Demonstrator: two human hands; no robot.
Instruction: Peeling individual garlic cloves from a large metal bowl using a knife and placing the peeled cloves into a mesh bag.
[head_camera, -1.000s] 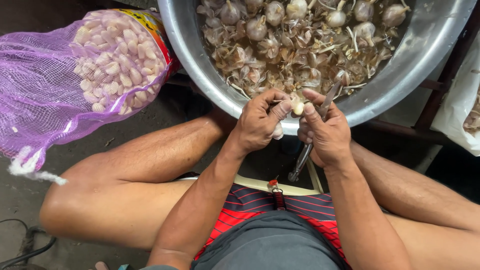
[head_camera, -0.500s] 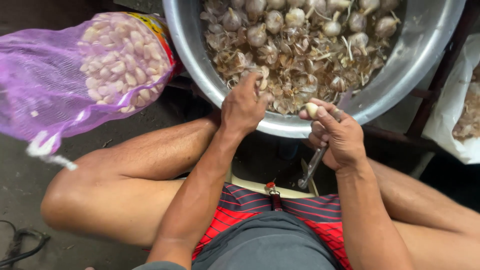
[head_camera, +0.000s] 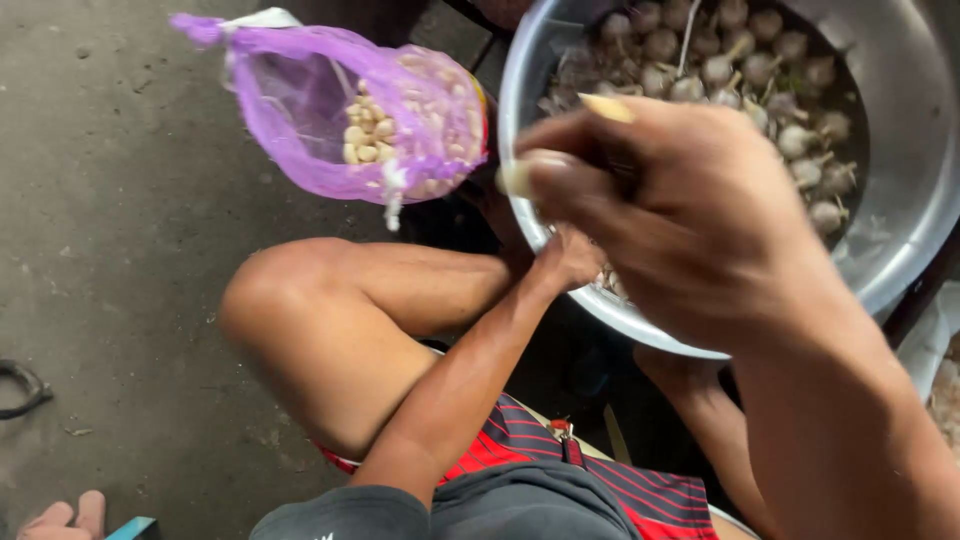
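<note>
Right hand (head_camera: 690, 215) is raised close to the camera, large and blurred, fingers curled into a loose fist. A pale peeled garlic clove (head_camera: 515, 178) is pinched at the fingertips on its left edge; a second pale sliver (head_camera: 607, 106) shows at the top of the fist, too blurred to identify. Forearm runs down to the lower right corner.

Left hand (head_camera: 572, 258) is stretched forward, low, at the near rim of the steel basin (head_camera: 900, 250). Fingers are hidden behind the right hand, so its closure cannot be determined. The left arm crosses over the bent bare knee (head_camera: 300, 310).

Clove: smooth, cream-white, small, skin off. It sits in mid-air between the purple mesh bag (head_camera: 340, 125) and the basin rim.

Basin: round, shiny metal, filled with unpeeled garlic bulbs (head_camera: 740, 70) and loose papery skins, greyish-white with dry stems.

Mesh bag: translucent purple net, lying just left of the basin, partly filled with peeled cream cloves bunched toward its right end.

Concrete floor (head_camera: 110, 250) is grey, under the bag and the knee. Red striped shorts (head_camera: 600, 480) are at bottom centre.
</note>
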